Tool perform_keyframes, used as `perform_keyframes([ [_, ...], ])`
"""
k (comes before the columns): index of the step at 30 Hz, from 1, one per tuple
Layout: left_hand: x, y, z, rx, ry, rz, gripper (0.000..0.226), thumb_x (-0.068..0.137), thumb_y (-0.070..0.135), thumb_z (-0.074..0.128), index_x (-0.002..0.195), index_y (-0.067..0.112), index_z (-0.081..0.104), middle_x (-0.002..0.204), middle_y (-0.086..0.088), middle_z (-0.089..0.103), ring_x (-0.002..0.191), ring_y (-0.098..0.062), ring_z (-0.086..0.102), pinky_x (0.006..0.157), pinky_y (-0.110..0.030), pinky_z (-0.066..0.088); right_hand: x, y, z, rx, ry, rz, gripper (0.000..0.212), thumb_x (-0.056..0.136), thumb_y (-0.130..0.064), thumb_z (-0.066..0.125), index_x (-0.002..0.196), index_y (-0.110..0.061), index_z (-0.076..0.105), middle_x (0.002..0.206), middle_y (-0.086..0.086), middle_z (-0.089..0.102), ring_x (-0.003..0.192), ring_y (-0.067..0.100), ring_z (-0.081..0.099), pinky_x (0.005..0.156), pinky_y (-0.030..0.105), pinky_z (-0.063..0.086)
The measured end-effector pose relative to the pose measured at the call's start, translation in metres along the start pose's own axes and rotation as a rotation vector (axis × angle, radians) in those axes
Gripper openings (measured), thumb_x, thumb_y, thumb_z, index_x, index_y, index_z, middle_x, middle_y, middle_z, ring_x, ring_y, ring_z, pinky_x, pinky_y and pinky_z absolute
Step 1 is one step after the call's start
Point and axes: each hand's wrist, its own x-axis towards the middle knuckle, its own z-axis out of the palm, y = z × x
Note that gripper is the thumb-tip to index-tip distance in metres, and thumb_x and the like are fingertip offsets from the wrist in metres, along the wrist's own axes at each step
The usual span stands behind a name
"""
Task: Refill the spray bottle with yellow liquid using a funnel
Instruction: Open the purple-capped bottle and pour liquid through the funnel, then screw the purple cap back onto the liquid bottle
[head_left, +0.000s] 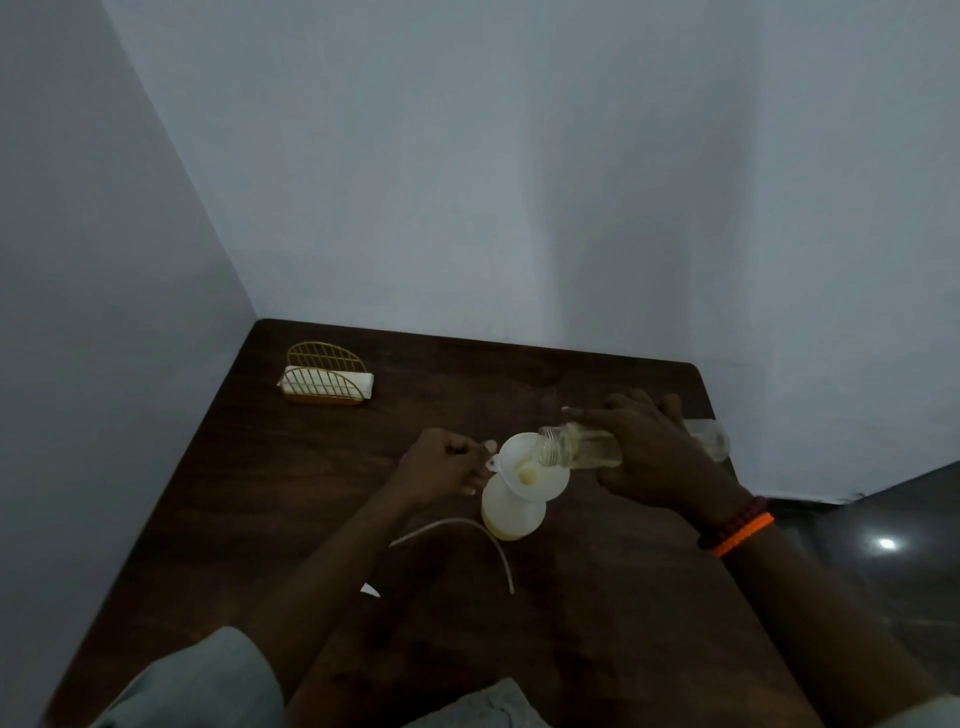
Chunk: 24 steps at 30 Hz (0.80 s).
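Right hand is gripping a clear jar, tipping it into the funnel atop the spray bottle, mid-table. Left hand, at 9 o'clock, is pinching the funnel's tab. Table is lying open toward 7; its right edge is running close at 3.

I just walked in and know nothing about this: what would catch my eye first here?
Mid-table, the right hand tips a clear bottle into a white funnel standing in a pale spray bottle, while the left hand steadies the funnel's tab. At the table's far left corner sits a gold wire napkin holder.
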Motion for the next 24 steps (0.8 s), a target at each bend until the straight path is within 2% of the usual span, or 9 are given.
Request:
perform_keyframes([
  [3, 0.002, -0.002, -0.003, -0.022, 0.026, -0.025, 0.035, 0.098, 0.034, 0.058, 0.094, 0.004, 0.076, 0.088, -0.014, 0.076, 0.076, -0.015, 0.071, 0.069, -0.027, 0.060, 0.001, 0.000, 0.003, 0.070, 0.001, 0.002, 0.076, 0.076, -0.043, 0.069, 0.145, -0.046, 0.035, 0.120, -0.006, 0.051, 0.118, 0.017, 0.042, 0.094, 0.038, 0.026],
  [7, 0.010, -0.017, -0.015, 0.033, 0.087, -0.081, 0.027, 0.101, 0.026, 0.053, 0.102, 0.008, 0.072, 0.092, -0.012, 0.074, 0.080, -0.014, 0.069, 0.069, -0.026, 0.058, -0.002, 0.000, 0.008, 0.187, 0.016, -0.002, 0.074, 0.072, -0.043, 0.068, 0.141, -0.047, 0.040, 0.114, -0.010, 0.051, 0.112, 0.015, 0.043, 0.092, 0.037, 0.026],
  [12, 0.024, -0.057, -0.033, 0.205, 0.196, -0.139, 0.013, 0.096, 0.020, 0.061, 0.101, 0.016, 0.072, 0.092, -0.003, 0.073, 0.083, -0.013, 0.070, 0.066, -0.024, 0.057, -0.004, 0.006, 0.014, 0.391, 0.067, 0.005, 0.072, 0.069, -0.044, 0.070, 0.136, -0.048, 0.046, 0.106, -0.016, 0.051, 0.106, 0.011, 0.046, 0.093, 0.037, 0.029],
  [15, 0.033, -0.084, -0.042, 0.357, 0.245, -0.161, 0.018, 0.087, 0.020, 0.071, 0.105, 0.018, 0.069, 0.101, -0.002, 0.070, 0.088, -0.012, 0.068, 0.067, -0.021, 0.054, -0.006, 0.009, 0.021, 0.581, 0.113, 0.013, 0.070, 0.069, -0.038, 0.079, 0.132, -0.048, 0.050, 0.107, -0.017, 0.057, 0.103, 0.009, 0.052, 0.094, 0.030, 0.038],
  [18, 0.041, -0.096, -0.046, 0.523, 0.288, -0.195, 0.027, 0.081, 0.025, 0.075, 0.106, 0.020, 0.066, 0.098, 0.003, 0.067, 0.087, -0.010, 0.066, 0.071, -0.023, 0.053, -0.009, 0.011, 0.030, 0.705, 0.156, 0.027, 0.070, 0.067, -0.042, 0.080, 0.132, -0.043, 0.054, 0.116, -0.018, 0.062, 0.107, 0.005, 0.058, 0.093, 0.039, 0.051],
  [19, 0.041, -0.098, -0.047, 0.609, 0.303, -0.168, 0.027, 0.081, 0.028, 0.076, 0.105, 0.021, 0.065, 0.096, 0.005, 0.064, 0.090, -0.011, 0.065, 0.074, -0.024, 0.052, -0.010, 0.011, 0.031, 0.757, 0.174, 0.037, 0.070, 0.067, -0.039, 0.082, 0.131, -0.039, 0.055, 0.118, -0.016, 0.064, 0.108, 0.003, 0.060, 0.092, 0.037, 0.053],
  [21, 0.037, -0.103, -0.047, 0.793, 0.308, -0.050, 0.033, 0.078, 0.037, 0.076, 0.103, 0.021, 0.061, 0.100, 0.005, 0.059, 0.099, -0.014, 0.061, 0.078, -0.025, 0.046, -0.013, 0.010, 0.030, 0.845, 0.210, 0.054, 0.065, 0.070, -0.023, 0.086, 0.127, -0.033, 0.059, 0.116, -0.017, 0.066, 0.107, -0.004, 0.061, 0.089, 0.021, 0.051],
  [22, 0.035, -0.105, -0.045, 0.850, 0.315, -0.018, 0.040, 0.077, 0.041, 0.076, 0.107, 0.019, 0.059, 0.107, 0.002, 0.057, 0.104, -0.017, 0.058, 0.081, -0.027, 0.045, -0.015, 0.010, 0.029, 0.875, 0.229, 0.063, 0.063, 0.070, -0.017, 0.087, 0.125, -0.033, 0.059, 0.114, -0.019, 0.066, 0.106, -0.007, 0.061, 0.085, 0.014, 0.049],
  [24, 0.034, -0.108, -0.043, 0.906, 0.332, -0.032, 0.055, 0.078, 0.046, 0.074, 0.121, 0.017, 0.056, 0.125, -0.005, 0.052, 0.116, -0.021, 0.052, 0.093, -0.033, 0.046, -0.018, 0.010, 0.027, 0.930, 0.267, 0.085, 0.062, 0.070, -0.013, 0.086, 0.122, -0.032, 0.060, 0.111, -0.020, 0.067, 0.105, -0.007, 0.062, 0.081, 0.010, 0.047],
])
